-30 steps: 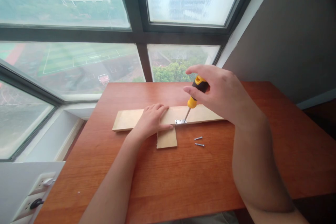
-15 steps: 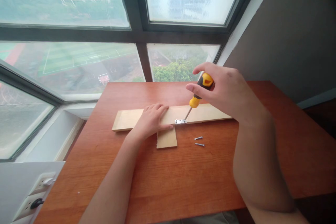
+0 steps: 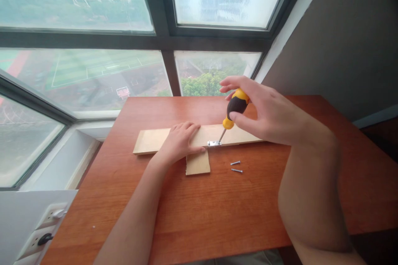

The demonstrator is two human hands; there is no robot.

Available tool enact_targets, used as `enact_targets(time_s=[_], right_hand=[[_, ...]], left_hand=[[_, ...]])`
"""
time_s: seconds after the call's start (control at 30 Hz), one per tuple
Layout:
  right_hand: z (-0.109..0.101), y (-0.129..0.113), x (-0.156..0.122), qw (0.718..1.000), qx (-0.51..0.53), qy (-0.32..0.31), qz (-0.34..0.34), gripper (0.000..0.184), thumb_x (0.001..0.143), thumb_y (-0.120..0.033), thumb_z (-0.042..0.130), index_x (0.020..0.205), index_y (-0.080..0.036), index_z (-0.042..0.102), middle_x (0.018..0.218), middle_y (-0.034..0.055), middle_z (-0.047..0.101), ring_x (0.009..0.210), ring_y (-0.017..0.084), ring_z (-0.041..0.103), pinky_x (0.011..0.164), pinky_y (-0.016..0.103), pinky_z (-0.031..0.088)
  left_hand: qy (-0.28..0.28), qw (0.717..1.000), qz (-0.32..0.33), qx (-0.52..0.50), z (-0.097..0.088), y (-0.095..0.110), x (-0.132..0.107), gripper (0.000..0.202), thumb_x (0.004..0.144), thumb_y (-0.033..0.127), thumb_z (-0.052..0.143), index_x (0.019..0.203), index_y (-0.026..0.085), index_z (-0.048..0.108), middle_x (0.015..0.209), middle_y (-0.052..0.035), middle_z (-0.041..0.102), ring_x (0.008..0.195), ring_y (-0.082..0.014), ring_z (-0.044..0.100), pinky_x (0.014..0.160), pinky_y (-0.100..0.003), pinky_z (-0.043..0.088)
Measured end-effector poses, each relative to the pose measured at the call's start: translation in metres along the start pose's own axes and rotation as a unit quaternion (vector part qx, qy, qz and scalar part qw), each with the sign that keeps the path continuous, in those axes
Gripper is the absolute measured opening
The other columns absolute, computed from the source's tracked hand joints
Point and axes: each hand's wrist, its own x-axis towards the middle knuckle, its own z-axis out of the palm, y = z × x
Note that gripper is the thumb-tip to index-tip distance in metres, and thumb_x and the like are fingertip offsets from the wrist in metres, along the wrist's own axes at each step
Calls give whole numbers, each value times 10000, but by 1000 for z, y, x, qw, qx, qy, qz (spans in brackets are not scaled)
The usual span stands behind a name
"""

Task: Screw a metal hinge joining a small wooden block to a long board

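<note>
My left hand lies across a long pale wooden board, fingers over its far side and thumb by the near edge, holding it on the table. A shorter wooden piece sticks out from under the board towards me. On the board's near edge sits a small metal plate, apparently a hinge. My right hand has a yellow-and-black screwdriver between thumb and palm, with several fingers loosely stretched. The tilted shaft meets the plate's right end; the screw under the tip is too small to make out.
Two loose screws lie on the reddish-brown table, nearer me than the plate. Windows with dark frames rise behind the table. Wall sockets, one with a black plug, are at the lower left.
My right hand has turned about the screwdriver handle: the fingers are more stretched, the thumb lower, and the handle leans slightly further left. The left hand and board have stayed put.
</note>
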Motion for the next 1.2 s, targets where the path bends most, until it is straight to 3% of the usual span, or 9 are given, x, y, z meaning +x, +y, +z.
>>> enact_targets(time_s=[0.1, 0.23, 0.3, 0.43, 0.53, 0.7, 0.87, 0.97, 1.2], right_hand=[[-2, 0, -2, 1000, -3, -17, 5, 493, 858, -220, 583, 1338, -259, 477, 1193, 56, 670, 923, 204, 657, 841, 351, 508], [2, 1, 2, 990, -104, 62, 73, 328, 843, -402, 658, 1127, -248, 604, 927, 43, 705, 774, 224, 635, 706, 363, 491], [3, 0, 4, 989, -104, 73, 75, 323, 846, -436, 651, 1099, -238, 618, 934, 47, 706, 804, 231, 640, 716, 366, 488], [-1, -3, 1, 1000, -19, 16, 10, 397, 862, -249, 599, 1255, -228, 551, 1148, 52, 682, 976, 207, 646, 867, 344, 486], [-2, -3, -1, 1000, -5, -6, 5, 429, 852, -216, 604, 1276, -234, 536, 1090, 31, 692, 907, 183, 652, 826, 316, 492], [3, -2, 3, 992, -93, 57, 62, 312, 839, -419, 664, 1077, -221, 622, 867, 21, 702, 752, 203, 628, 671, 329, 462], [-2, -5, 1, 1000, -9, 14, 9, 359, 853, -229, 590, 1211, -218, 583, 1147, 44, 692, 936, 196, 649, 808, 318, 491], [-5, -6, -1, 1000, 17, -7, -2, 418, 835, -184, 582, 1251, -229, 572, 1167, 34, 688, 956, 193, 652, 817, 311, 500], [2, -7, 5, 992, -94, 57, 67, 303, 855, -479, 628, 997, -212, 653, 840, 29, 698, 739, 208, 616, 648, 334, 446]], left_hand=[[2, 1000, 3, -1, 0, 0, 0, 702, 762, 611, 701, 1336, 252, 516, 1269, -91, 584, 1130, -312, 559, 1013, -440, 385], [2, 1000, 1, -2, 0, -1, 1, 701, 761, 609, 702, 1337, 255, 517, 1268, -90, 585, 1134, -314, 560, 1010, -442, 390], [3, 1000, 3, -1, 0, -1, 1, 703, 764, 609, 700, 1338, 247, 517, 1270, -91, 584, 1138, -315, 558, 1010, -443, 391], [4, 1000, 6, -3, 0, 0, 1, 709, 756, 605, 711, 1336, 243, 520, 1264, -90, 586, 1137, -312, 562, 1016, -442, 387], [5, 1000, 6, -1, 0, 0, 1, 705, 762, 600, 708, 1339, 245, 513, 1274, -91, 583, 1137, -309, 563, 1018, -436, 383], [1, 1000, 4, 5, 0, 0, 1, 711, 768, 617, 696, 1341, 244, 504, 1281, -89, 579, 1145, -314, 553, 1011, -433, 384], [3, 1000, 4, 4, 1, -1, 0, 714, 768, 625, 691, 1347, 256, 495, 1285, -87, 575, 1146, -316, 553, 1004, -429, 386], [4, 1000, 1, 0, 1, -1, 0, 704, 765, 618, 695, 1344, 269, 499, 1284, -85, 576, 1151, -317, 549, 1004, -429, 385], [2, 1000, 1, 0, 0, 0, 0, 708, 772, 632, 679, 1349, 267, 494, 1283, -84, 575, 1159, -320, 546, 1014, -436, 380]])
